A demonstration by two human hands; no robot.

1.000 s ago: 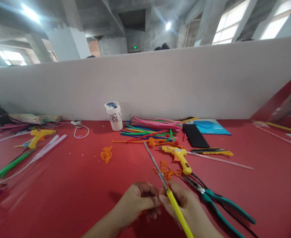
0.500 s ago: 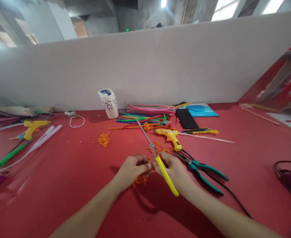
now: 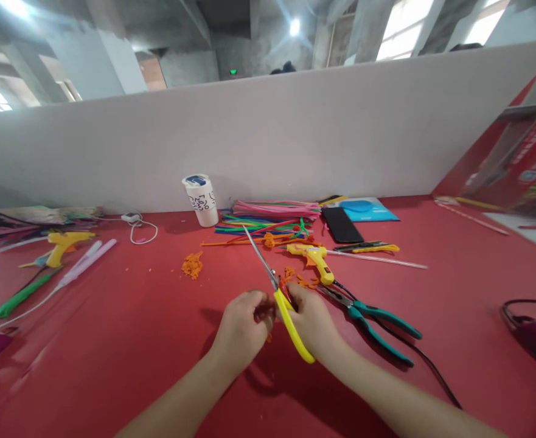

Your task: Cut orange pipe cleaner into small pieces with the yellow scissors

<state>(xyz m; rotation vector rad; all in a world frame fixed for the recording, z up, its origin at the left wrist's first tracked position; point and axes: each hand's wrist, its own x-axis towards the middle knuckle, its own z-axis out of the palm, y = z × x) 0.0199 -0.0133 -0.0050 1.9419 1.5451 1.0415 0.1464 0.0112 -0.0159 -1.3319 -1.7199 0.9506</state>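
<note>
My right hand (image 3: 311, 319) is closed around scissors (image 3: 290, 328) with yellow handles. Their long metal blades point up and to the left, off the table. My left hand (image 3: 244, 325) is close beside it, its fingers curled and thumb pressed in. What those fingers pinch is mostly hidden. A bit of orange fuzzy material (image 3: 269, 336) shows just below the left fingertips. Beyond the hands, small orange cut pieces (image 3: 302, 280) lie by a yellow glue gun (image 3: 313, 258). Another orange heap (image 3: 191, 266) sits farther left.
Teal-handled pliers (image 3: 368, 322) lie right of my right hand, near a black cord. Farther back are pipe cleaners (image 3: 277, 210), a white cup (image 3: 201, 204), a phone (image 3: 342, 225) and a utility knife (image 3: 377, 247). Another glue gun (image 3: 62, 246) is at left.
The scissors have shifted slightly left with my right hand. My left hand has turned more knuckles-up, and less orange material shows beneath it. The camera view has tilted up a little.
</note>
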